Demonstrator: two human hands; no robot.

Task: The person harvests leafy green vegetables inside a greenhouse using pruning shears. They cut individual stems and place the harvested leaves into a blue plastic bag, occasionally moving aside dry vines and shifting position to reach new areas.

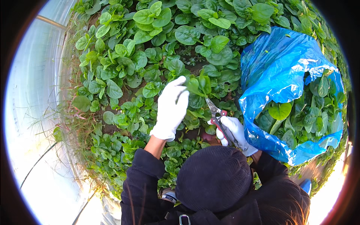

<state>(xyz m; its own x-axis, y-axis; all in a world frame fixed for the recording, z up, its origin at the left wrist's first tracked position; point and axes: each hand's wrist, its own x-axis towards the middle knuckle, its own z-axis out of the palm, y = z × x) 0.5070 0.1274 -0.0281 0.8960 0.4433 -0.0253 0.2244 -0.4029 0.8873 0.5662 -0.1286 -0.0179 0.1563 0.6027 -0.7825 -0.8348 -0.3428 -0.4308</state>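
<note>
My left hand (173,105), in a white glove, reaches over the leafy plants with its thumb and fingers somewhat apart. Beside its fingertips is a cut-looking green leafy sprig (200,85); whether the fingers touch it is unclear. My right hand (234,132), gloved too, holds red-handled pruning shears (216,112), whose blade tips meet the base of the sprig. Close by on the right lies a blue plastic bag (277,70), its mouth showing many green leaves (306,118) inside.
Dense low leafy greens (152,59) spread all around, with bare soil between some. Dry grass (81,135) edges the bed at left, beside a translucent plastic sheet wall (33,84). A dark ribbed cap (213,178) hides the ground at the bottom centre.
</note>
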